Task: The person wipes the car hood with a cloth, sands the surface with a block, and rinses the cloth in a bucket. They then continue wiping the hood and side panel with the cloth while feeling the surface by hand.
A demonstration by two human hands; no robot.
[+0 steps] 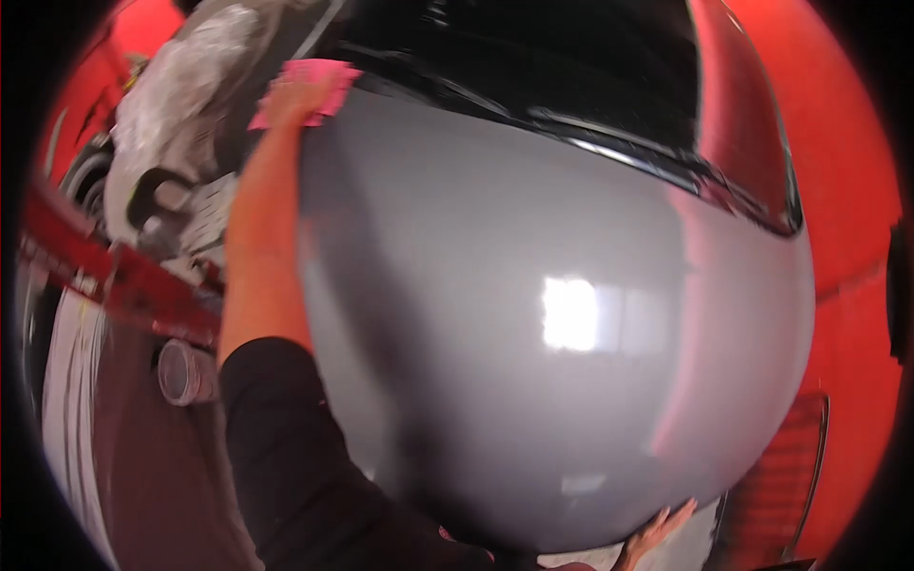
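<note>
A grey, glossy car hood (pixel 476 238) fills most of the view, with window light reflected in it. My left arm stretches along the hood's left side. At its far end, near the base of the windshield, my left hand (pixel 297 95) holds a bright pink cloth (pixel 333 81) against the hood's corner, slightly blurred. Low on the right, my right hand (pixel 655 535) rests at the hood's front edge with its fingers stretched out and nothing in it.
Beyond the hood are the dark windshield (pixel 533 57) and a wiper (pixel 609 133). On the left stand a red metal beam (pixel 143 290), a clear plastic tub (pixel 181 371) and something wrapped in plastic sheeting (pixel 181 86). A red wall (pixel 847 171) rises on the right.
</note>
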